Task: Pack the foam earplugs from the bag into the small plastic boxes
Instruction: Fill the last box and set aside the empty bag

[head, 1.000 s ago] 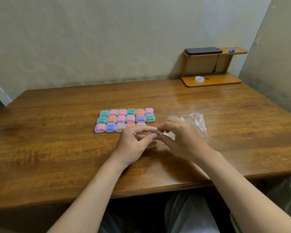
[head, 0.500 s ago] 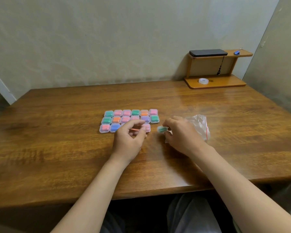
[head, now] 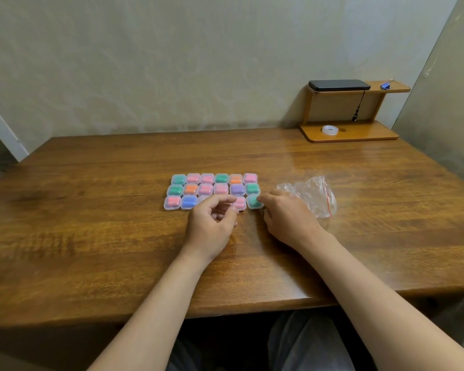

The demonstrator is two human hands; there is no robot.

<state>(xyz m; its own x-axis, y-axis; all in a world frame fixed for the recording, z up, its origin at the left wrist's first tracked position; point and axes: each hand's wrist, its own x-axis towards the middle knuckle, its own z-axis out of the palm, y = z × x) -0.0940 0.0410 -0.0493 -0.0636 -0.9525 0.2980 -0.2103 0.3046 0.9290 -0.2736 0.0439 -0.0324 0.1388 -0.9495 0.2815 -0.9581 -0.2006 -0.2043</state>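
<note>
Earplug boxes (head: pixel 220 178): small clear lidded boxes with coloured foam inside, set edge to edge in three rows of six, just above the middle of the frame on the counter (head: pixel 91 210).
Colours: green, pink, orange, purple, blue and red fillings show through the lids.
Green box (head: pixel 253 202): the last one at the right end of the nearest row, sitting on the counter in line with its neighbours.
Right hand (head: pixel 288 219): just right of that row; its curled fingers (head: pixel 269 199) pinch the green box at its right edge, with the index tip on the box and the thumb tucked just below it.
Left hand (head: pixel 210 224): below the middle of the nearest row, palm turned inward; its fingers (head: pixel 220 200) are loosely curled with nothing visible in them, and they cover the third and fourth boxes of that row.
Bag (head: pixel 315 194): clear, crumpled plastic with a red strip along its right edge, lying on the counter just right of the right hand, whose knuckles overlap its left end.
Shelf (head: pixel 354 135): a small wooden two-level stand in the upper right of the frame, against the wall.
On the shelf: a flat black device (head: pixel 339 85) and a blue clip (head: pixel 385 85) on the top level, and a roll of clear tape (head: pixel 330 129) on the base.
</note>
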